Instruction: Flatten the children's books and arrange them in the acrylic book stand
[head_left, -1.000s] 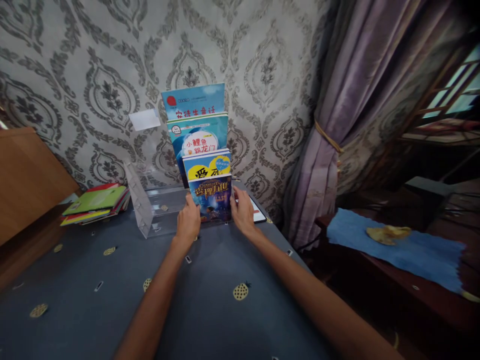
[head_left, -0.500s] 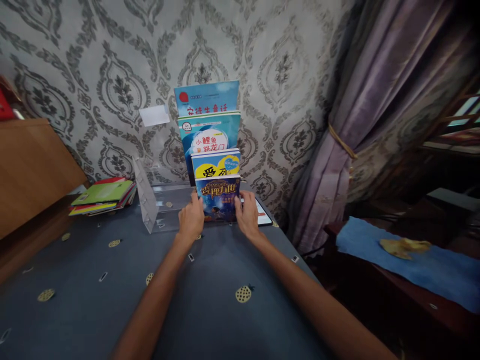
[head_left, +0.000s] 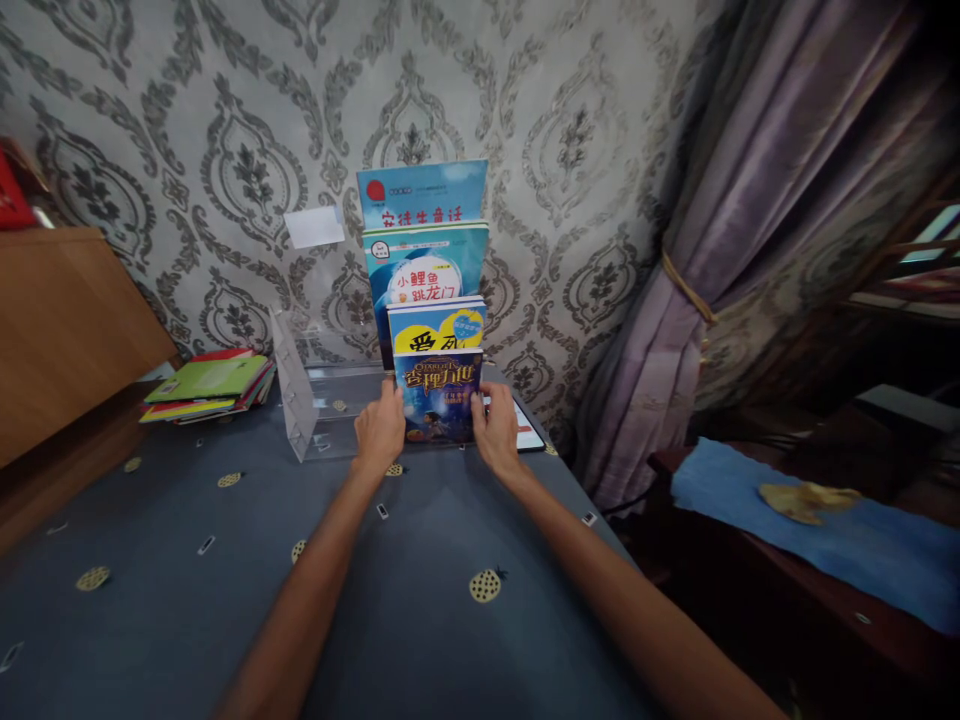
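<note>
A dark blue book [head_left: 439, 392] with a fantasy cover stands upright at the front of a clear acrylic tiered rack [head_left: 304, 405]. My left hand [head_left: 380, 432] grips its left edge and my right hand [head_left: 495, 430] grips its right edge. Behind it, stepped upward, stand a yellow and blue book [head_left: 436, 327], a teal book with a white circle [head_left: 425, 265] and a light blue book [head_left: 421, 192]. The rack's left part holds no books.
A stack of colourful thin books [head_left: 210, 385] lies at the back left of the grey-blue tablecloth [head_left: 225, 600]. A tablet [head_left: 525, 432] lies right of the rack. A wooden cabinet [head_left: 60, 330] stands at left, a purple curtain [head_left: 697, 250] at right, with a blue cloth [head_left: 810, 520] below it.
The view has shifted slightly, so everything sits a little further right. Both hands stay on the front book's edges; the book looks settled lower in the rack.
</note>
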